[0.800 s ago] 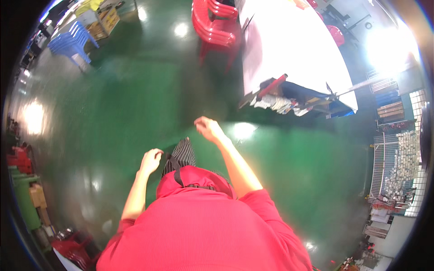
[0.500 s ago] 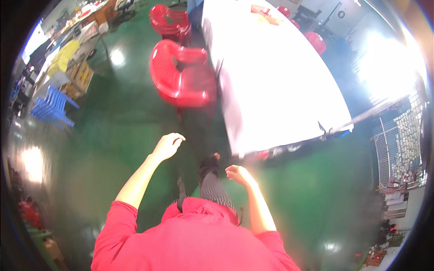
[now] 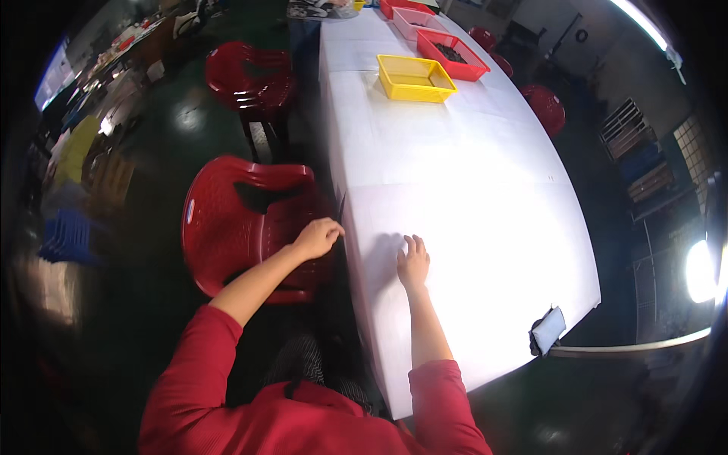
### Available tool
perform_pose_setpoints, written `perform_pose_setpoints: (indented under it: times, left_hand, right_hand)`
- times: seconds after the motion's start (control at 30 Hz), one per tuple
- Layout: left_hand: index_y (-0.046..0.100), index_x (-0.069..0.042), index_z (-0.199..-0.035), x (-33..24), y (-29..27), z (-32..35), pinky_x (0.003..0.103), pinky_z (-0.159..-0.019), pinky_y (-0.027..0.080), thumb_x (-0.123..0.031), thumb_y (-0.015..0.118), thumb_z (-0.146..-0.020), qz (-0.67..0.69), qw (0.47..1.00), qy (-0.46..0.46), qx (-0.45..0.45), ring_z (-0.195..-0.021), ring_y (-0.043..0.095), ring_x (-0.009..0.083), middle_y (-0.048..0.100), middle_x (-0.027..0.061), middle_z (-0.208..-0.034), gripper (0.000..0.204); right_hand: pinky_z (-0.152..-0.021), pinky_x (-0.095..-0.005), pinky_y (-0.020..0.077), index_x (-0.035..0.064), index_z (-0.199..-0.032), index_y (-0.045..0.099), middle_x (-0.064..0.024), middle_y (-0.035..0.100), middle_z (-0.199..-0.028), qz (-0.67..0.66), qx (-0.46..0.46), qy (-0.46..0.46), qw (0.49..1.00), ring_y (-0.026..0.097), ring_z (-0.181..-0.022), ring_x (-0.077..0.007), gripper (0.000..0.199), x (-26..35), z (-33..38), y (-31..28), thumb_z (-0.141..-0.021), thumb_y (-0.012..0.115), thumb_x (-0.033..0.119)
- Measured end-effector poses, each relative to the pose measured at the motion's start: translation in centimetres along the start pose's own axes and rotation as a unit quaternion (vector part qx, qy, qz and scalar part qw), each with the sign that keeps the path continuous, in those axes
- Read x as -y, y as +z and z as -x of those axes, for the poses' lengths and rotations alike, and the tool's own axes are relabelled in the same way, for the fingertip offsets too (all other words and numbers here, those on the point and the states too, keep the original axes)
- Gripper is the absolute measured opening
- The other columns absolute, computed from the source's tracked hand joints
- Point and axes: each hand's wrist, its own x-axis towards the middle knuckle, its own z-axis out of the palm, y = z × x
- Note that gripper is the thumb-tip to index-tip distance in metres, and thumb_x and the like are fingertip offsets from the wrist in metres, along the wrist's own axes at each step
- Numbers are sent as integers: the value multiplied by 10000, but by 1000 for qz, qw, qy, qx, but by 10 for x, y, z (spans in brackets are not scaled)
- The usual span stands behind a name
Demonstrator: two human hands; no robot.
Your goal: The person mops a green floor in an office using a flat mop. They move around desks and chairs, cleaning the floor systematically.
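Over the seat of a red plastic armchair [image 3: 227,227], beside the table's left edge, is my left hand [image 3: 317,239]. Its fingers are loosely bent toward the table and nothing shows in them. My right hand [image 3: 413,262] reaches over the white-covered table [image 3: 485,227], fingers forward and a little apart, holding nothing. A shadow falls on the cover to its left; whether the fingertips touch the cover I cannot tell. Farther up the table stands a yellow plastic basket [image 3: 417,78], and behind it a red basket [image 3: 455,55] with dark small pieces inside.
A pink tray [image 3: 415,23] stands at the table's far end. Another red chair [image 3: 246,80] is farther along the left side, and one [image 3: 544,108] is on the right. A phone-like device [image 3: 547,331] is fixed at the near right corner, by a pale rail [image 3: 637,347].
I have come forward alongside the table. The near chair is now beside my left hand, my right hand is over the table, and the far baskets have come into view.
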Motion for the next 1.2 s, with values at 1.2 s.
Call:
perform_pose_setpoints:
  times: [1.2]
  left_hand:
    - [607, 37, -981, -21, -35, -209, 277, -654, 492, -179, 628, -840, 18, 984, 92, -153, -760, 617, 161, 620, 112, -901, 258]
  right_hand:
    - [-994, -442, 347, 177, -1232, 489, -77, 398, -1354, 3, 115, 106, 988, 406, -1221, -272, 427, -11, -14, -33, -833, 554, 313]
